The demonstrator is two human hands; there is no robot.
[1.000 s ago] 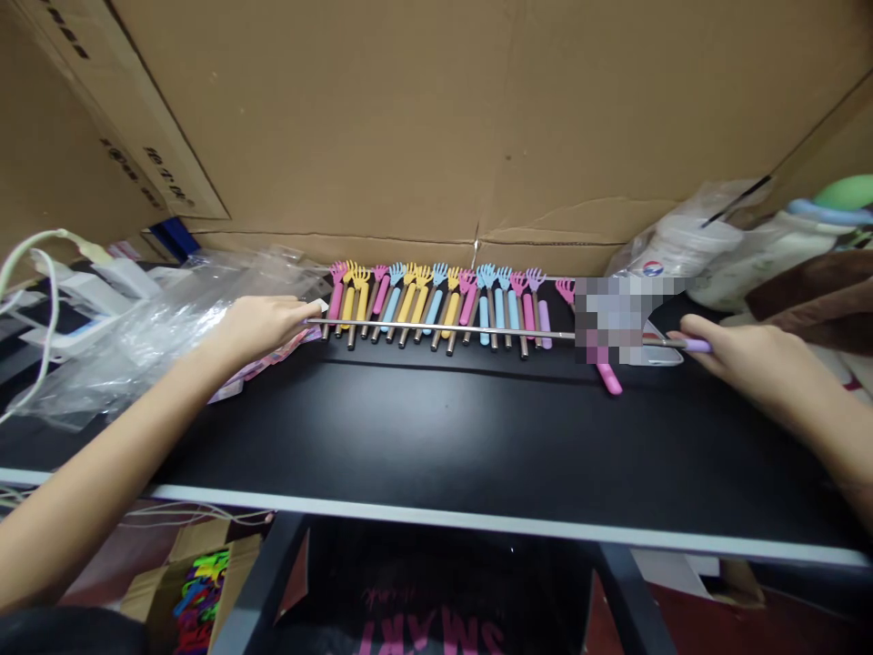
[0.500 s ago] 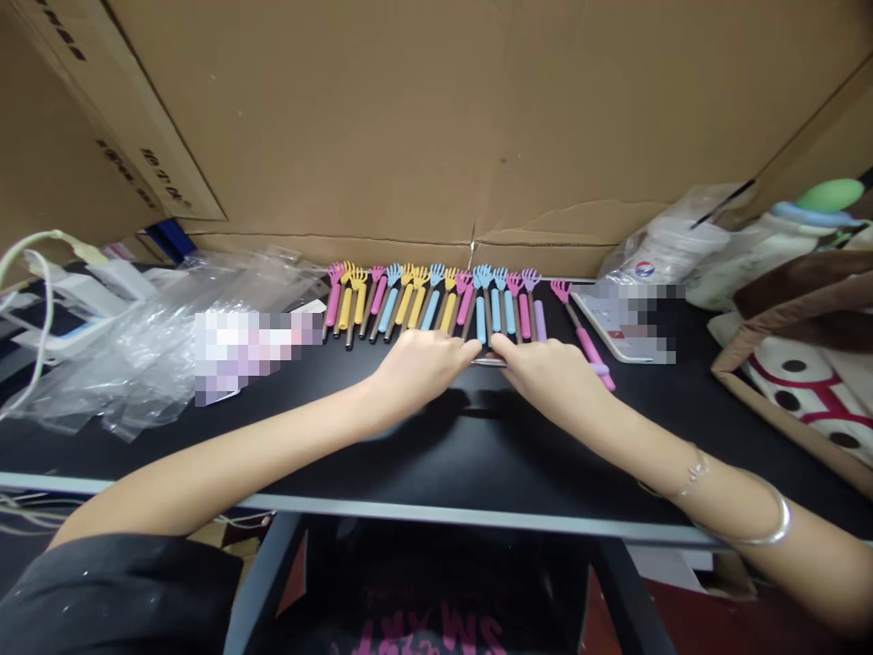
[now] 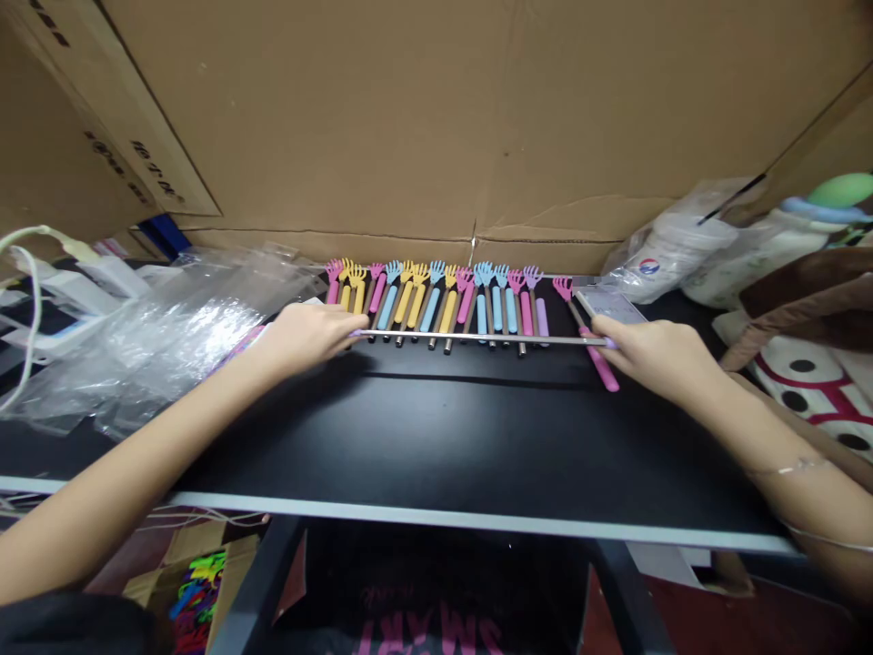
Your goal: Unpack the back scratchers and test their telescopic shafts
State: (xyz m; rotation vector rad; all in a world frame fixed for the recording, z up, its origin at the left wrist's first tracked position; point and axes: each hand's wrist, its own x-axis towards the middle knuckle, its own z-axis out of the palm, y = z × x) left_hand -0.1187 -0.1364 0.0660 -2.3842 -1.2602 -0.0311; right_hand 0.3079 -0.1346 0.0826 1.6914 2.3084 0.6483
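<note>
Between my two hands stretches a telescopic back scratcher (image 3: 470,337), its thin metal rod drawn out long and level above the black table. My left hand (image 3: 310,329) is closed around one end, where a bit of purple shows. Closed on the other end, also purple, is my right hand (image 3: 645,355). Which end carries the claw is hidden by my fingers. Behind the rod lies a row of collapsed back scratchers (image 3: 428,309) in pink, yellow, blue and purple. A separate pink back scratcher (image 3: 600,364) rests beneath the rod beside my right hand.
Clear plastic bags (image 3: 156,327) are heaped at the left, near white chargers and cables (image 3: 82,291). A phone (image 3: 610,305), a bagged white cup (image 3: 682,255) and a patterned bag (image 3: 811,373) stand right. Cardboard (image 3: 423,118) walls the back; below sits a box of colourful pieces (image 3: 201,591).
My hands have moved far apart, left hand leftward and right hand rightward. The back scratcher between them has lengthened from a short piece into a long rod.
</note>
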